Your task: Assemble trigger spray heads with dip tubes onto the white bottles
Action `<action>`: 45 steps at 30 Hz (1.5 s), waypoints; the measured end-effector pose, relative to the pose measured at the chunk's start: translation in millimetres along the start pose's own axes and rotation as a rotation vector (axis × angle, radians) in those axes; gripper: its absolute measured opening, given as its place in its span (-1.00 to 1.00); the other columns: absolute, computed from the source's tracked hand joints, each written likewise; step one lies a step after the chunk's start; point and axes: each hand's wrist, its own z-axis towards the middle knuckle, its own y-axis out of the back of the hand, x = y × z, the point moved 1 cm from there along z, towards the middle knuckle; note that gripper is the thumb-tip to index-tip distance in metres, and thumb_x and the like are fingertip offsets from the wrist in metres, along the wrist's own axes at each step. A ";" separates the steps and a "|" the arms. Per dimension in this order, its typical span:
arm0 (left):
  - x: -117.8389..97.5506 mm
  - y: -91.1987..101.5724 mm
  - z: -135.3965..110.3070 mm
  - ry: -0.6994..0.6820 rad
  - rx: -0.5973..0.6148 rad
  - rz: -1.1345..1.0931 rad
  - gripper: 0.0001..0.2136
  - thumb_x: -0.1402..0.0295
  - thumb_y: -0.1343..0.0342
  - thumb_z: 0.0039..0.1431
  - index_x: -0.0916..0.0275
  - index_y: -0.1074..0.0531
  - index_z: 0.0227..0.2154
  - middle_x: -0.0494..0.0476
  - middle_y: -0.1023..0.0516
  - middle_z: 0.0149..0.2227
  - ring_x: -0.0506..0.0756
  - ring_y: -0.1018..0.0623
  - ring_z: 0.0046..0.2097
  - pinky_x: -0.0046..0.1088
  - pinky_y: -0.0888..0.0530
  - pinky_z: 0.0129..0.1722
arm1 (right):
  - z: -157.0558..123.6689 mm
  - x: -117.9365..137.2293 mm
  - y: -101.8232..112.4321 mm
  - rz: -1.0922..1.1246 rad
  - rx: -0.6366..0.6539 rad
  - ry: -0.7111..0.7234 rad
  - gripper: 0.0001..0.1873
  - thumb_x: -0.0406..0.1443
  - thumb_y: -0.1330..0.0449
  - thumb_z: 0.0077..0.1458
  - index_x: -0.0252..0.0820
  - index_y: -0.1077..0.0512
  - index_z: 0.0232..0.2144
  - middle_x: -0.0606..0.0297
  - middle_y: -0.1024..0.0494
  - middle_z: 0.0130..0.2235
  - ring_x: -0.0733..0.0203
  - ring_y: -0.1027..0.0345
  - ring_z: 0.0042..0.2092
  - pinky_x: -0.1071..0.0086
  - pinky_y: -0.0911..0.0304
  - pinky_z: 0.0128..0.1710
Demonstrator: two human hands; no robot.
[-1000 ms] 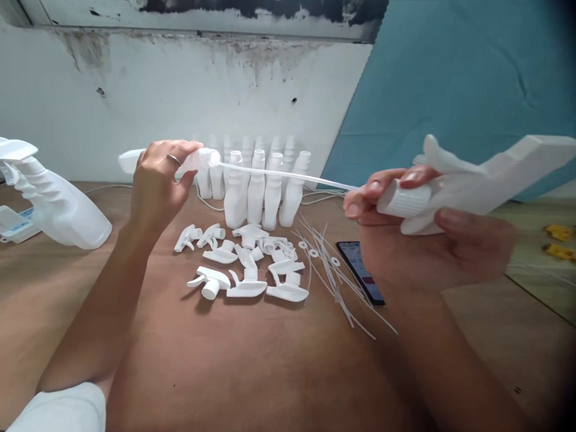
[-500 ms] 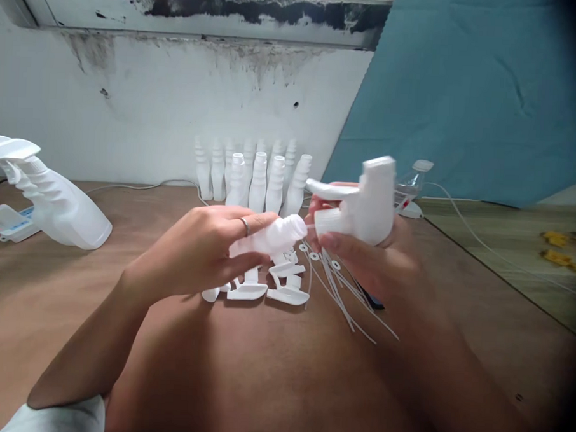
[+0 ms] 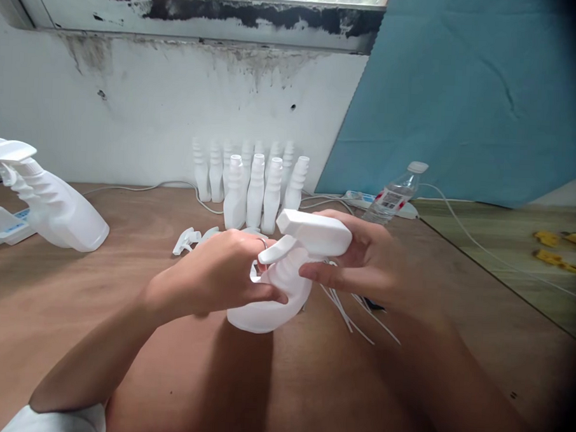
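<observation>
In the head view, the left hand [image 3: 218, 273] is clenched around the white bottle [image 3: 264, 314], which sits between both hands over the middle of the table [image 3: 74, 296]. The right hand [image 3: 362, 264] grasps the trigger head [image 3: 316, 233] seated on the bottle's neck. The fit probably goes best with the bottle held steady and the head kept square to the neck, so the thread does not cross. The bottle is opaque, so its contents cannot be told. Behind it, uncapped bottles [image 3: 256, 183] stand with open necks, and a capped clear water bottle [image 3: 394, 194] lies tilted near the wall.
</observation>
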 end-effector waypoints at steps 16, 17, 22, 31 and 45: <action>-9.6 17.9 -10.3 -0.357 -0.489 -0.292 -0.82 0.41 -0.17 0.20 0.15 -0.49 -0.12 0.09 -0.57 -0.21 0.03 -0.54 -0.28 -0.45 -0.50 -0.32 | -0.3 -14.4 -22.4 0.188 0.022 -0.064 -0.75 -0.26 -0.39 -0.06 -0.18 -0.46 -0.31 0.31 -0.49 -0.31 0.23 -0.38 -0.29 0.37 -0.31 -0.34; -7.8 19.2 -10.7 -0.332 -0.499 -0.293 -0.83 0.42 -0.17 0.20 0.16 -0.50 -0.15 0.08 -0.57 -0.23 0.02 -0.54 -0.30 -0.45 -0.50 -0.33 | 0.2 -19.0 -26.8 0.259 0.025 -0.078 -0.76 -0.27 -0.38 -0.04 -0.18 -0.46 -0.29 0.30 -0.51 -0.29 0.21 -0.40 -0.26 0.36 -0.33 -0.30; 2.6 33.2 -16.6 -0.289 -0.476 -0.337 -0.83 0.45 -0.23 0.13 0.19 -0.53 -0.19 0.10 -0.58 -0.29 0.04 -0.56 -0.34 -0.47 -0.50 -0.42 | 1.3 -43.1 -50.0 0.539 0.160 -0.031 -0.72 -0.20 -0.21 0.14 -0.25 -0.44 -0.14 0.16 -0.55 -0.18 0.15 -0.45 -0.15 0.31 -0.37 -0.19; 9.6 42.0 -23.5 -0.334 -0.408 -0.413 -0.79 0.54 -0.29 0.05 0.15 -0.54 -0.25 0.10 -0.59 -0.25 0.12 -0.59 -0.21 -0.41 -0.57 -0.31 | -1.4 -43.7 -70.7 0.481 -0.049 -0.057 -0.55 -0.16 -0.35 -0.03 -0.20 -0.35 -0.12 0.23 -0.53 -0.32 0.16 -0.43 -0.30 0.28 -0.38 -0.30; 2.3 40.4 -25.6 -0.303 -0.372 -0.383 -0.91 0.49 -0.27 0.08 0.19 -0.51 -0.35 0.09 -0.58 -0.30 0.09 -0.58 -0.29 -0.44 -0.54 -0.40 | -5.7 -30.0 -77.7 0.391 -0.126 -0.044 -0.48 -0.06 -0.28 0.03 -0.14 -0.21 -0.05 0.28 -0.47 -0.36 0.16 -0.40 -0.32 0.25 -0.34 -0.32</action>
